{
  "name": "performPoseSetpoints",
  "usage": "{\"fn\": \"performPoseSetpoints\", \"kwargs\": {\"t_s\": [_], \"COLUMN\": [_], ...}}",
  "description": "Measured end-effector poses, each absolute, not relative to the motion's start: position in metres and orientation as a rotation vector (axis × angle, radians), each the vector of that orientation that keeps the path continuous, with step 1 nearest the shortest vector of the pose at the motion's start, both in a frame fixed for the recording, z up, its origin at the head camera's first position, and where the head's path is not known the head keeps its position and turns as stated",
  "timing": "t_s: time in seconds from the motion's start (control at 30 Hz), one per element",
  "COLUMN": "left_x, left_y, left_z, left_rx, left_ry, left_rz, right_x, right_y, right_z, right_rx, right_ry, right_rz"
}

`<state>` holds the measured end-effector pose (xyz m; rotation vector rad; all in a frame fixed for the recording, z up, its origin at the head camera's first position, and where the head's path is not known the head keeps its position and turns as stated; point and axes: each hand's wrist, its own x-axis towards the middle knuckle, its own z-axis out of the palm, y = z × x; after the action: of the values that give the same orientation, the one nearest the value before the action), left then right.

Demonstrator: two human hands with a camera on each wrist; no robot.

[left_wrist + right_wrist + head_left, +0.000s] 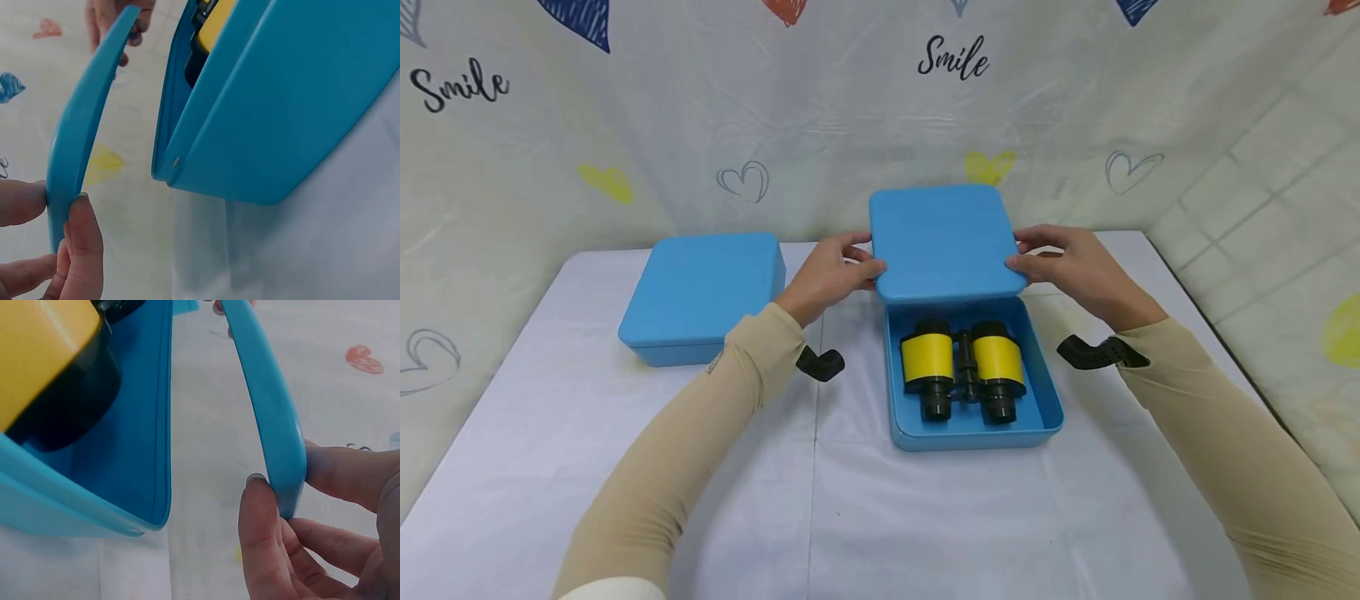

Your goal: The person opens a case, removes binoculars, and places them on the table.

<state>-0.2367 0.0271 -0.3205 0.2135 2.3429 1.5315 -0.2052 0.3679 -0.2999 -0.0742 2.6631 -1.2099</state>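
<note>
A flat blue lid [946, 242] is held up behind an uncovered blue box [973, 435], its near edge overlapping the box's back rim in the head view. My left hand [833, 273] pinches the lid's left edge between thumb and fingers, and my right hand [1071, 271] pinches the right edge the same way. Inside the box lie binoculars [927, 357], black with yellow bands. Both wrist views show the lid [81, 125] gripped at its rim, apart from the box [159, 456]. The binoculars [44, 356] are partly visible in the right wrist view.
A second blue box [703, 287], covered, stands on the left of the white-clothed table [745, 500]. Behind the table hangs a pale printed sheet [850, 100] with hearts and lettering. Black wrist mounts [820, 364] stick out from both sleeves.
</note>
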Motion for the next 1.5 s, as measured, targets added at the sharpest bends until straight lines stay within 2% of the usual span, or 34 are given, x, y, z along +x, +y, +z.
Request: {"fn": "performPoseSetpoints", "kwargs": {"t_s": [0.9, 1.5], "left_x": [-0.268, -0.276], "left_y": [0.04, 0.041], "left_z": [-0.345, -0.357], "left_rx": [0.156, 0.065], "left_ry": [2.356, 2.241], "left_rz": [1.511, 1.494], "right_x": [-0.243, -0.252], "right_y": [0.371, 0.375], "right_z": [-0.335, -0.351], "right_rx": [-0.048, -0.025], "right_ry": [2.633, 2.607], "right_rz": [-1.244, -1.181]}}
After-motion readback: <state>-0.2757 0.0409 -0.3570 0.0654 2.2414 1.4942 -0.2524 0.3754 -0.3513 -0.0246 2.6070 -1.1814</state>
